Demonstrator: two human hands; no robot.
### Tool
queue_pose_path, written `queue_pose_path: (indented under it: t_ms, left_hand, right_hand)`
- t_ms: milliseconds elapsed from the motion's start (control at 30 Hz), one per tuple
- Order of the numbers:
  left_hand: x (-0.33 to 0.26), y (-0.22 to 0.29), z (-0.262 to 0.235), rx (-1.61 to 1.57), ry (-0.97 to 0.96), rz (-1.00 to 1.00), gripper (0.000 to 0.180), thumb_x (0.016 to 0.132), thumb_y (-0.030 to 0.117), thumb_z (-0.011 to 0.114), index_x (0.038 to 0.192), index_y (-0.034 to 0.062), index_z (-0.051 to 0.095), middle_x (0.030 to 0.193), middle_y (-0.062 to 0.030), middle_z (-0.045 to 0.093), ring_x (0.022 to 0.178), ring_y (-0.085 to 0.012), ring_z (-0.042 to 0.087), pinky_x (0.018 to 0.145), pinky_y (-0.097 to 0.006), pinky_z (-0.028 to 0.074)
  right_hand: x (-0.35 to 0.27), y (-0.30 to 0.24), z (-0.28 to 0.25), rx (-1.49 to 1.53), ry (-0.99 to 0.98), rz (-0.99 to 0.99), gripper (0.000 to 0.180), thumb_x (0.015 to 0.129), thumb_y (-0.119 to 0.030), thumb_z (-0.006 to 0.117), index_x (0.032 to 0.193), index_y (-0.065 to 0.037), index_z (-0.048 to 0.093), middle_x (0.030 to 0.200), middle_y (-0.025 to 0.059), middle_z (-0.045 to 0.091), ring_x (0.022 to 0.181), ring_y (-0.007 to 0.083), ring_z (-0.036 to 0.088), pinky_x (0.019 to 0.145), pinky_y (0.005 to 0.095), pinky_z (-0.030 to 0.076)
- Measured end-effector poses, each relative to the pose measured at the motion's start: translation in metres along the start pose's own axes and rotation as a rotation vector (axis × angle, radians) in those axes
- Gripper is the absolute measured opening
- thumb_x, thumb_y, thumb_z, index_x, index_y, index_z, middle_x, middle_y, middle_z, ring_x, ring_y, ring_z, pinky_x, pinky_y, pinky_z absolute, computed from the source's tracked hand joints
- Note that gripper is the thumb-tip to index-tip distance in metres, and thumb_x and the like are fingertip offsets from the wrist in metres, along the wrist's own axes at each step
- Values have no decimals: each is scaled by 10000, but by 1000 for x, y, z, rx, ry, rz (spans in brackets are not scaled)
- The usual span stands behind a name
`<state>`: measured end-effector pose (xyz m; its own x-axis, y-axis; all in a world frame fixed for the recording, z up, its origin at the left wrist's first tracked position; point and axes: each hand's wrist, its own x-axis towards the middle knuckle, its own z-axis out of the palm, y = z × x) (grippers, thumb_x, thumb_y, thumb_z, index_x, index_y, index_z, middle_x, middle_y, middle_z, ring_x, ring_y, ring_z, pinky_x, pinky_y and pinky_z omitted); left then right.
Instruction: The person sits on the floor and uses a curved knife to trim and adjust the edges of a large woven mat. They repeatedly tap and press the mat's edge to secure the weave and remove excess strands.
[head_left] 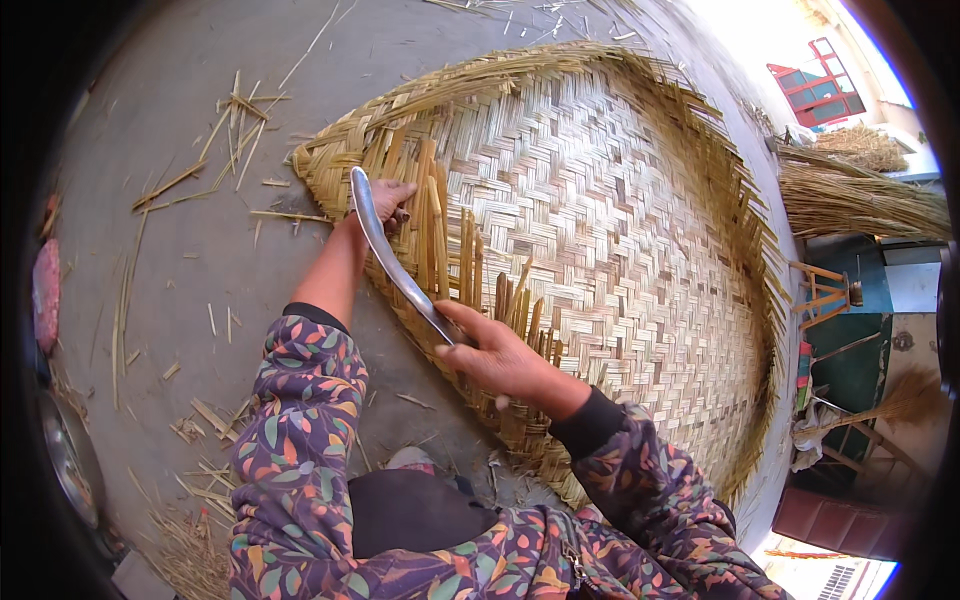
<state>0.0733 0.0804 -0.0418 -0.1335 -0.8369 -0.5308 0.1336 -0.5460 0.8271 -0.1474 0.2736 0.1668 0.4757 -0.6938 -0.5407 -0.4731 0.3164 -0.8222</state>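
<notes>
Two bare hands show on my feed. Left of the frame's centre, the right hand (505,355) pinches the lower end of a curved metal blade (380,240) between thumb and fingers. The blade's long axis slants from lower right to upper left, its free tip pointing up. Across the middle and right lies a large woven mat (610,200), one pointed corner aimed left. I see the left hand (383,199) at the loose strips (427,205) along its edge; the blade passes in front, so I cannot tell how those fingers stand. The right sleeve (640,460) hides some of the mat's lower edge.
</notes>
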Motion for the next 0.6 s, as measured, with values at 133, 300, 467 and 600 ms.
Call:
queue_pose_path:
  t_ms: [133, 300, 467, 600]
  left_hand:
    - [21, -25, 11, 333, 361, 259, 338, 862, 335, 712, 910, 1, 728, 704, -105, 674, 605, -221, 638, 547, -368, 523]
    - [22, -28, 18, 451, 550, 249, 359, 848, 360, 698, 788, 7, 716, 618, -117, 626, 590, -205, 632, 594, -373, 518]
    - [1, -19, 22, 302, 472, 284, 348, 855, 353, 702, 777, 15, 679, 609, -75, 613, 465, -181, 555, 463, -344, 449]
    - [-10, -15, 19, 56, 375, 233, 316, 851, 357, 732, 815, 49, 672, 598, -18, 585, 453, -128, 529, 405, -283, 406]
  right_hand:
    - [40, -11, -8, 123, -22, 41, 678, 922, -268, 567, 1510, -57, 304, 752, 26, 561, 573, 95, 482, 506, 272, 423]
    - [69, -15, -45, 425, -55, 300, 585, 922, -242, 553, 1472, -135, 387, 671, -3, 448, 399, 54, 322, 341, 213, 247]
    - [70, -12, -54, 368, -89, 236, 199, 865, -237, 568, 1037, -142, 600, 627, 9, 413, 400, 72, 324, 355, 238, 258]
    - [74, -24, -55, 119, -47, 374, 389, 865, -276, 573, 1230, -144, 568, 625, 6, 449, 389, 71, 359, 355, 243, 300]
